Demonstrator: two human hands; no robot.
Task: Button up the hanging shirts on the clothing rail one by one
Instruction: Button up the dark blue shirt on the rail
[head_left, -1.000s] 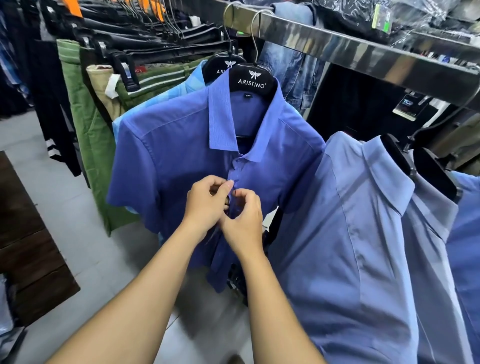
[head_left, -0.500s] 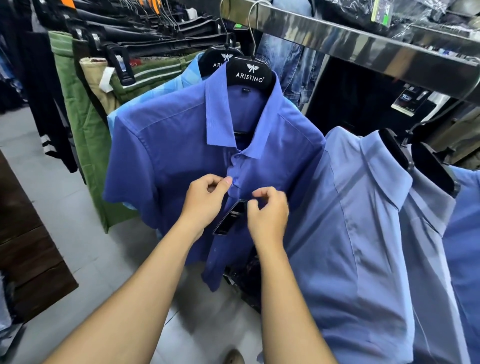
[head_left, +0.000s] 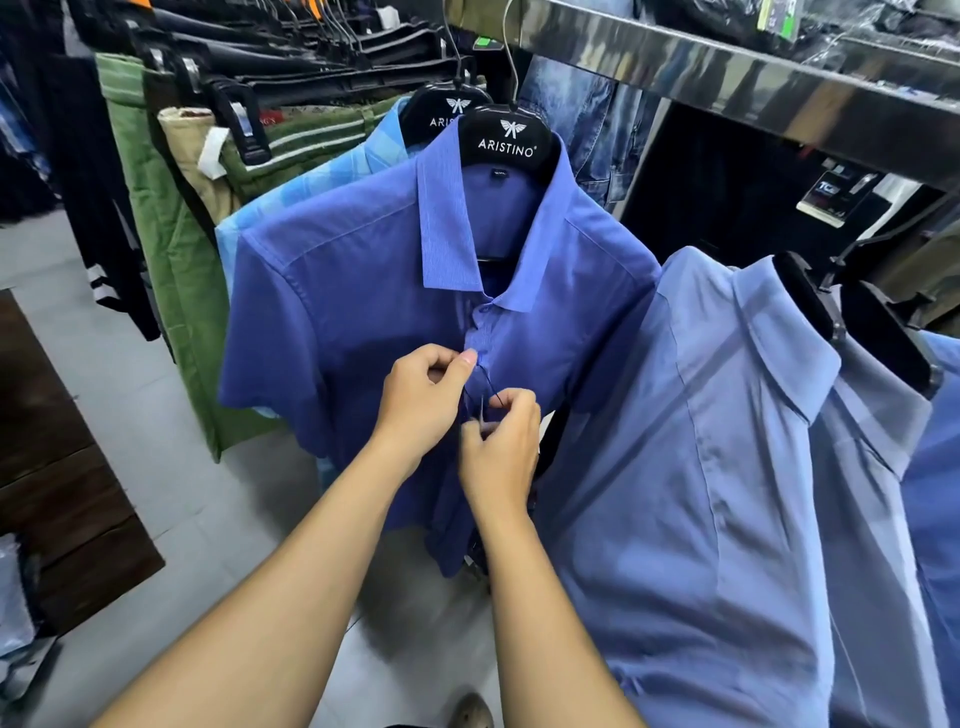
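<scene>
Green trousers (head_left: 156, 249) on clip hangers at left; dark wooden unit (head_left: 57, 467) beside grey floor (head_left: 171, 499); hanging jeans (head_left: 597, 119)

I'm looking at a clothing shop: branded hangers (head_left: 505, 143) on a steel rail (head_left: 727, 88) at twelve o'clock, tagged trousers (head_left: 156, 218) racked at ten o'clock.

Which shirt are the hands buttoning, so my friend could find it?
Find the shiny metal clothing rail across the top, then the front black hanger printed ARISTINO. On it hangs the deep blue short-sleeved shirt that the left hand and right hand pinch at its front. The shirts beside it are paler blue.
</scene>
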